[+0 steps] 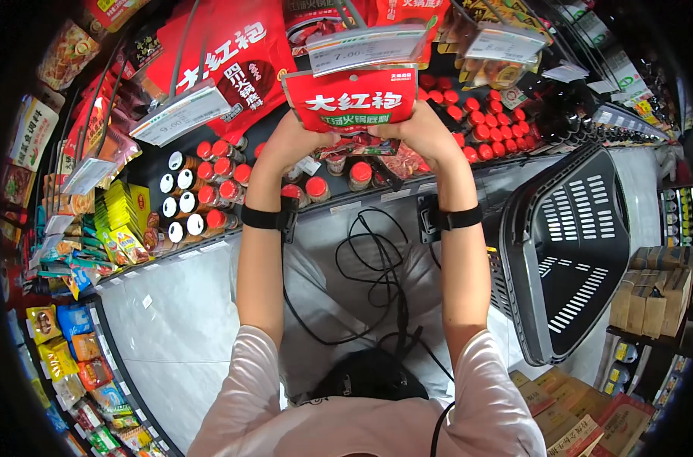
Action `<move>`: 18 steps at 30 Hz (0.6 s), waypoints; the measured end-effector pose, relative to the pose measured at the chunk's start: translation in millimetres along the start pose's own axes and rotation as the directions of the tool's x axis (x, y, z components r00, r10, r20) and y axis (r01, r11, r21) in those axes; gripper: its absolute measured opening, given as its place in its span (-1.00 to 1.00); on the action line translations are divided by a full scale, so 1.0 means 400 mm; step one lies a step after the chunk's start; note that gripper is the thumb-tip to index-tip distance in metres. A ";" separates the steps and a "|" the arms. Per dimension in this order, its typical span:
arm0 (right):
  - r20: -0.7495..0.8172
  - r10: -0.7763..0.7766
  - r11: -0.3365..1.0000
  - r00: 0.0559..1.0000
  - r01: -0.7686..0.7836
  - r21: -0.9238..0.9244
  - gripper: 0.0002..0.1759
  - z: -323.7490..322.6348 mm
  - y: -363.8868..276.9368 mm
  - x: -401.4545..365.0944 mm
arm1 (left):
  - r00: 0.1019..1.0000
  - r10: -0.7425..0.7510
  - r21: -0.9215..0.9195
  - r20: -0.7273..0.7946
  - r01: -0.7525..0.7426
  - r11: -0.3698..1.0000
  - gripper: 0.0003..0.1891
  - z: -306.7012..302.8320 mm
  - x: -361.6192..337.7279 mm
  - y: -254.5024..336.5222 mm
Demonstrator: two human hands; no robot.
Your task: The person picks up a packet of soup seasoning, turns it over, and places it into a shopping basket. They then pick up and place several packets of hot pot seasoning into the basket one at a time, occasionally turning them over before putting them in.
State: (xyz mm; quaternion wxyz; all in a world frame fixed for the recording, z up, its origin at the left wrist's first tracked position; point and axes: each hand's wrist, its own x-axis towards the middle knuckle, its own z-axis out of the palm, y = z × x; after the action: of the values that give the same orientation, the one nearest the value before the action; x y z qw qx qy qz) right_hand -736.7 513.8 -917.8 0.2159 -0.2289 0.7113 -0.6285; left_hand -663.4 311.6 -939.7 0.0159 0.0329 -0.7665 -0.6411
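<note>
A red packet of hot pot seasoning with white Chinese lettering is held upright just below a hanging price tag. My left hand grips its lower left edge, thumb in front. At the lower right edge my right hand holds it the same way. The fingers behind the packet are hidden. Larger red seasoning packets hang on hooks to the left. Red-capped jars stand on the shelf below the packet, on both sides.
White-capped jars and yellow packets line the shelf at left. A black shopping basket stands at right on the grey floor. Loose black cables hang before my body. Cardboard boxes are stacked at far right.
</note>
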 end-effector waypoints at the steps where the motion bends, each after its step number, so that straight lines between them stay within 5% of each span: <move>1: -0.009 -0.008 1.000 1.000 0.008 -0.016 -0.65 -0.001 -0.022 -0.010 | 1.000 0.029 -0.034 0.005 -0.028 0.999 -0.48 0.006 -0.001 0.006; 4: -0.045 -0.037 0.998 0.998 0.034 -0.057 -0.67 0.003 -0.076 -0.064 | 0.996 0.007 -0.124 -0.084 -0.018 0.992 -0.49 0.037 -0.038 0.062; 9: -0.169 -0.140 0.985 0.976 0.120 -0.123 -0.68 0.002 -0.172 -0.223 | 0.996 0.085 0.159 -0.034 -0.079 0.984 -0.60 0.082 -0.138 0.192; 12: -0.250 -0.132 0.977 0.959 0.084 -0.195 -0.68 -0.018 -0.250 -0.328 | 0.996 -0.071 0.062 -0.045 0.074 0.995 -0.62 0.136 -0.185 0.269; 18: -0.468 -0.115 0.964 0.876 -0.015 -0.266 -0.64 -0.110 -0.383 -0.513 | 0.955 0.251 0.226 0.161 -0.283 0.932 -0.71 0.260 -0.177 0.394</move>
State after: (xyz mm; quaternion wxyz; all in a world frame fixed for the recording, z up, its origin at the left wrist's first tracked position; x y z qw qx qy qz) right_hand -590.1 655.2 -756.6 -0.0153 -0.1112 0.8130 -0.5713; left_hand -604.6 446.3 -801.7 0.0493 -0.1116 -0.8368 -0.5337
